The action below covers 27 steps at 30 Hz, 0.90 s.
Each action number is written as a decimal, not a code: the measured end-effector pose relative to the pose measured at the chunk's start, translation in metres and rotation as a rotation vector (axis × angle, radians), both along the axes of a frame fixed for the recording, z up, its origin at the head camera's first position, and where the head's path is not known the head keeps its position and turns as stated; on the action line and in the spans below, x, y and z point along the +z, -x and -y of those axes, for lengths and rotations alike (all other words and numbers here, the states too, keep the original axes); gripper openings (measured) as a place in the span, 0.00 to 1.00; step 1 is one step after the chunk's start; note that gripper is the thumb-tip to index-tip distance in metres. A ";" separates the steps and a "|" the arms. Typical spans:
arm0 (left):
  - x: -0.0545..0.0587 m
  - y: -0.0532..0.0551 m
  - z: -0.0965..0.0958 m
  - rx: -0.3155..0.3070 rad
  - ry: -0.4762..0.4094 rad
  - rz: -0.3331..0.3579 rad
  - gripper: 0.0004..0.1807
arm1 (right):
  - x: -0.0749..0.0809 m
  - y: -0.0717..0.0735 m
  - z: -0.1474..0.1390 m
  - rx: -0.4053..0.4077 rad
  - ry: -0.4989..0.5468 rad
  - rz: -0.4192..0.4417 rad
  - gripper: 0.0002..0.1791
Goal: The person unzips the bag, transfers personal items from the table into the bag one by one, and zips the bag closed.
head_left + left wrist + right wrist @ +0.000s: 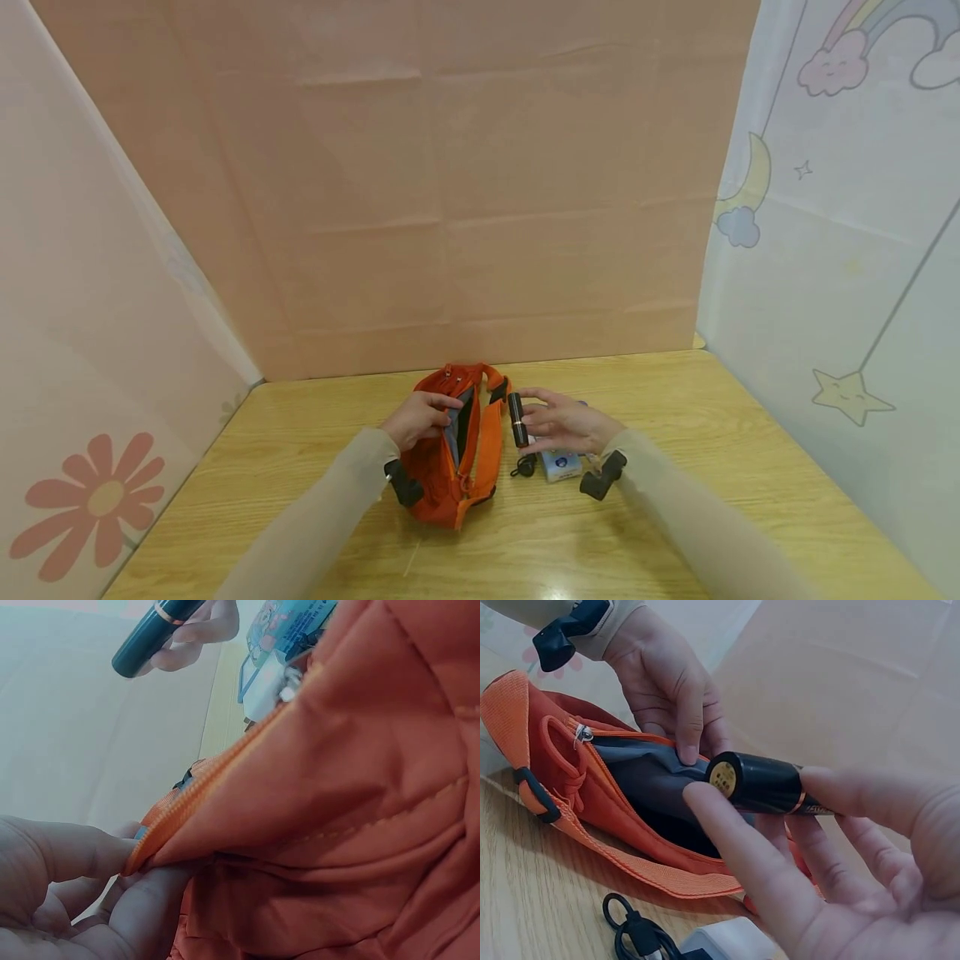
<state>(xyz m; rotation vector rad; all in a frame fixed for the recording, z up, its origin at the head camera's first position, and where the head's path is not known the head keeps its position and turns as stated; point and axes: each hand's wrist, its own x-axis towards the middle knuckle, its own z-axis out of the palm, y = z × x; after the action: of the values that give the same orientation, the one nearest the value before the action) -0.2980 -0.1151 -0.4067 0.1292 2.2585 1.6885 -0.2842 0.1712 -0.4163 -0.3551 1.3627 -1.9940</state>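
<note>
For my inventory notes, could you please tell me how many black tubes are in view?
1: the black tube held in the right hand, near the open orange bag. Any others inside the bag could be hidden.

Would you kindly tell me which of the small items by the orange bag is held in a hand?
The gold-banded black tube: the right hand holds it, while the black cable, white block and blue packet lie on the table.

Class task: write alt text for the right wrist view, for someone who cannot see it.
A right hand holds a black tube near an open orange bag, whose edge the left hand pinches. A black cable and a white block lie on the wooden table.
</note>
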 end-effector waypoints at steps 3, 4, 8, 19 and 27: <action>0.000 0.000 0.000 0.002 -0.001 0.001 0.19 | -0.001 0.000 0.002 -0.011 -0.006 0.003 0.35; 0.000 0.000 -0.001 0.002 -0.002 0.000 0.19 | -0.001 0.000 0.003 -0.010 -0.010 0.004 0.36; 0.000 -0.001 -0.001 0.004 -0.001 0.002 0.19 | -0.002 0.000 0.004 0.002 -0.025 -0.005 0.39; 0.002 -0.002 0.000 -0.025 0.002 -0.012 0.20 | -0.006 0.002 0.011 -0.013 -0.088 -0.015 0.36; 0.003 -0.002 0.000 -0.028 -0.003 -0.004 0.20 | -0.008 0.002 0.022 -0.046 -0.147 -0.028 0.27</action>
<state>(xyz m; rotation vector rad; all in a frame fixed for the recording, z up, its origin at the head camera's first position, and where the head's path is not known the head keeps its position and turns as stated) -0.2961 -0.1154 -0.4042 0.1644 2.2469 1.6784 -0.2861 0.1496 -0.4238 -0.2873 1.5373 -1.9179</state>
